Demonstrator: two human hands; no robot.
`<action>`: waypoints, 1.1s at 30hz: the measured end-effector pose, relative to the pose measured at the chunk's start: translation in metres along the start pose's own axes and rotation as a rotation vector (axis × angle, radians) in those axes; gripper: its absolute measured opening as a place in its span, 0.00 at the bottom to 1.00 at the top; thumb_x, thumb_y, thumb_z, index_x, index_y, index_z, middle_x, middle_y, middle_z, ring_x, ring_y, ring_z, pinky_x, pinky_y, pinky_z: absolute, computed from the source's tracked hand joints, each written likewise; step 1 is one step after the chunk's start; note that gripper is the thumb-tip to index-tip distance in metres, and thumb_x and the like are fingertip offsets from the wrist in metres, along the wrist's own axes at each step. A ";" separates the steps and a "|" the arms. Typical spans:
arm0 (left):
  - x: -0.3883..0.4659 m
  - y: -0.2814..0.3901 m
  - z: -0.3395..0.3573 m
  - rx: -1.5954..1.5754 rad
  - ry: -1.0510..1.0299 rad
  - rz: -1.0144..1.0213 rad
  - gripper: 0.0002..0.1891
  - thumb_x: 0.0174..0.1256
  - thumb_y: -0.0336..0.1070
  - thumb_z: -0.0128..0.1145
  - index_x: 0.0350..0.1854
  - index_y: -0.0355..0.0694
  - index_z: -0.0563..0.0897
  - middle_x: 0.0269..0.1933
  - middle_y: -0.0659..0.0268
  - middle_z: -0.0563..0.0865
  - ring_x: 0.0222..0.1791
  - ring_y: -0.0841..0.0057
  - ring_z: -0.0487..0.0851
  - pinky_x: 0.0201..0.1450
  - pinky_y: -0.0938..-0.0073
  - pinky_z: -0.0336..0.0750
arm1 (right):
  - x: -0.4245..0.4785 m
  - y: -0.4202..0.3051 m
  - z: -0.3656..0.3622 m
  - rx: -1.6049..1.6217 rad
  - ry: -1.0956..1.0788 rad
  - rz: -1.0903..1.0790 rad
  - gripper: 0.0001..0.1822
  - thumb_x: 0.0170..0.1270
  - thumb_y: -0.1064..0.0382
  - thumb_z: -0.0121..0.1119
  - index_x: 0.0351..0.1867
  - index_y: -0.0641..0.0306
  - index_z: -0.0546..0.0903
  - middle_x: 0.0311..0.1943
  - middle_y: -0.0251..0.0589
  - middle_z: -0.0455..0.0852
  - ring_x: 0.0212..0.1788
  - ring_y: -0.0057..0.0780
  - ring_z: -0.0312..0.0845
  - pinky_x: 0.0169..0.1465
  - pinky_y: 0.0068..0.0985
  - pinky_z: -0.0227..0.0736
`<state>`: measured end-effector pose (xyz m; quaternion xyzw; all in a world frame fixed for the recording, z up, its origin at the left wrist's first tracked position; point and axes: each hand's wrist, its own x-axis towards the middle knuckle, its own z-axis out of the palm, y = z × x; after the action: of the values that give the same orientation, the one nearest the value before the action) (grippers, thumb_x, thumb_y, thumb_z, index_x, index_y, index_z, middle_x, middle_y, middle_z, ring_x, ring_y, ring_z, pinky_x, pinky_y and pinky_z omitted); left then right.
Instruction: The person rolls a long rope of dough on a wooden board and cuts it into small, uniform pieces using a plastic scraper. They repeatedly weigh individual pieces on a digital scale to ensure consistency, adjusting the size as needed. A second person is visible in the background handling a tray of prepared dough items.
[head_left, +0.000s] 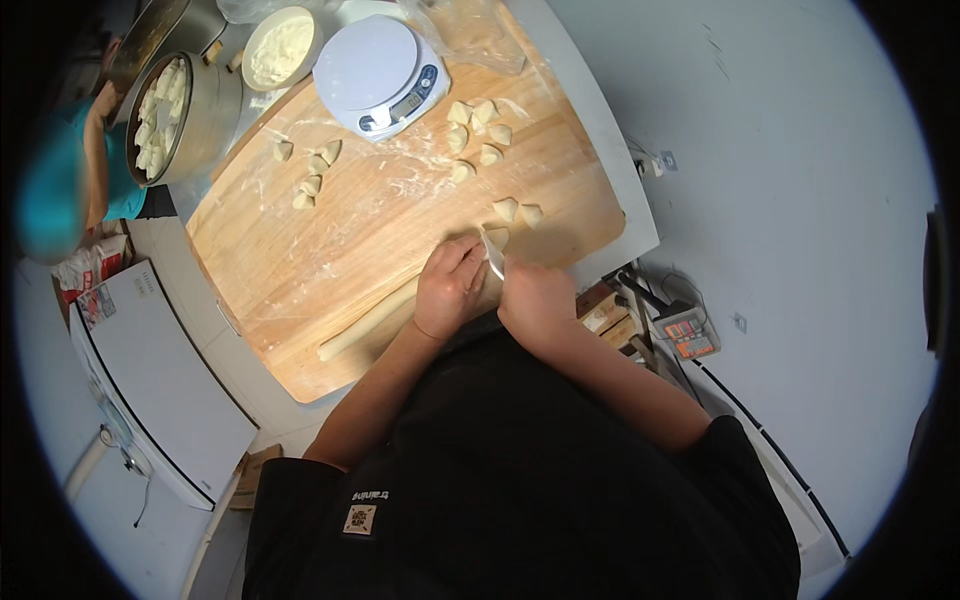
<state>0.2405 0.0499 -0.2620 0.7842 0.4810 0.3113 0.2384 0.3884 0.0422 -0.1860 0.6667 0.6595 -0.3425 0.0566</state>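
Observation:
My right hand grips a thin metal blade, seen almost edge-on; its handle is hidden in the fist. Just left of it, my left hand holds the end of a long dough rope against a floured wooden board. The rope runs from under the fingers toward the board's near left corner. Beside the blade's tip lies a cut dough piece. Farther off are two more dough pieces, then a right-hand cluster and a left-hand group of several each.
A digital kitchen scale stands at the board's far side, near a plastic bag. Left of it are a bowl of flour and a metal pot holding shaped dough. A co-worker's arm reaches to a metal tray. A white chest freezer stands left.

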 end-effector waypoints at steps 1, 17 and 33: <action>-0.001 0.000 0.000 0.005 0.006 -0.008 0.13 0.52 0.25 0.67 0.42 0.32 0.85 0.44 0.57 0.85 0.42 0.61 0.82 0.46 0.65 0.79 | 0.003 -0.002 0.002 -0.006 0.011 -0.009 0.04 0.55 0.69 0.58 0.33 0.64 0.77 0.28 0.50 0.86 0.33 0.52 0.85 0.37 0.45 0.78; -0.001 -0.004 -0.010 -0.099 0.117 -0.402 0.11 0.56 0.32 0.69 0.41 0.36 0.88 0.40 0.56 0.86 0.39 0.59 0.83 0.44 0.65 0.79 | -0.009 0.004 -0.004 0.073 0.150 -0.217 0.04 0.60 0.67 0.57 0.34 0.63 0.76 0.25 0.51 0.83 0.29 0.55 0.81 0.35 0.47 0.74; -0.005 -0.013 -0.010 -0.130 0.090 -0.416 0.12 0.53 0.28 0.68 0.42 0.35 0.87 0.40 0.57 0.86 0.42 0.59 0.83 0.46 0.64 0.79 | 0.022 -0.025 0.011 -0.061 0.083 -0.178 0.07 0.54 0.70 0.59 0.36 0.63 0.81 0.27 0.49 0.86 0.32 0.49 0.86 0.36 0.43 0.79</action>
<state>0.2236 0.0515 -0.2652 0.6365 0.6212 0.3206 0.3259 0.3587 0.0581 -0.1968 0.6171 0.7280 -0.2980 0.0190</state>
